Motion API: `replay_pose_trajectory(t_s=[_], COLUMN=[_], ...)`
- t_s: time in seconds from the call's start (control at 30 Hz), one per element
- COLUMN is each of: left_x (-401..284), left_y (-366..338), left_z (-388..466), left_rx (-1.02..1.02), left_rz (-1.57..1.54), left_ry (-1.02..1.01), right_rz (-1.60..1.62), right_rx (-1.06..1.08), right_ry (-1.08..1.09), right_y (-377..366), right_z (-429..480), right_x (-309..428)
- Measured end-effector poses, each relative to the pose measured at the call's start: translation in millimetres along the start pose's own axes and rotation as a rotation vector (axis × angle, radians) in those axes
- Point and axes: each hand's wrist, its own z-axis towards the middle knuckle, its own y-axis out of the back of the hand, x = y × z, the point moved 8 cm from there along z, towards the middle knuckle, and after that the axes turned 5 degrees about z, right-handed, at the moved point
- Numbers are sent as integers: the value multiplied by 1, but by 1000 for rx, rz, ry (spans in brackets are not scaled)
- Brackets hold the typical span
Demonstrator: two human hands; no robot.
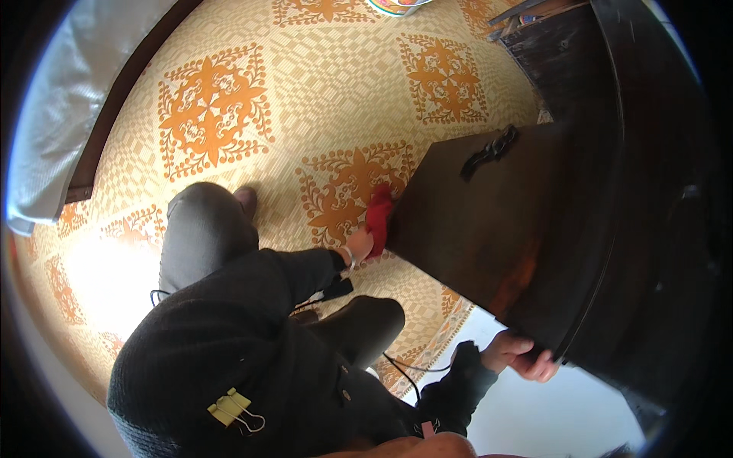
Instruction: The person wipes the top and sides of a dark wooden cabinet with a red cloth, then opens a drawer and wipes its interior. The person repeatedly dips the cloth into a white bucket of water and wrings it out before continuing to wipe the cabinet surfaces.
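My left hand [359,243], with a band at the wrist, holds a red cloth [378,220] beside the free edge of a dark wooden cabinet door [469,212]. The door stands out from a dark piece of furniture [658,229] and bears a black handle [489,151]. At the lower right, my right hand [521,355] has its fingers curled around the dark edge where door and furniture meet. How much of the cloth touches the door cannot be told.
Patterned tan and orange flooring [332,80] lies under my bent knees. A pale-covered piece of furniture [74,86] with a dark frame is at upper left. A colourful container [398,6] stands at the top. Black cables [404,372] run near my right knee.
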Motion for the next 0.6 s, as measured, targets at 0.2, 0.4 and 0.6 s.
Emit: replay_pose_trajectory(t_s=[0.2,0.4,0.6], left_x=[-19,-25,-129], left_y=[-21,47,134], left_z=[-75,-119,-188], left_rx=[261,141,16], left_rz=[737,81,172], left_ry=[-612,166,-25], right_rz=[47,303,907], right_rx=[322,1150,1660], right_ry=[-95,-827,-1332], right_y=[8,22,23], right_z=[-5,-31,9], right_x=[-4,34,155])
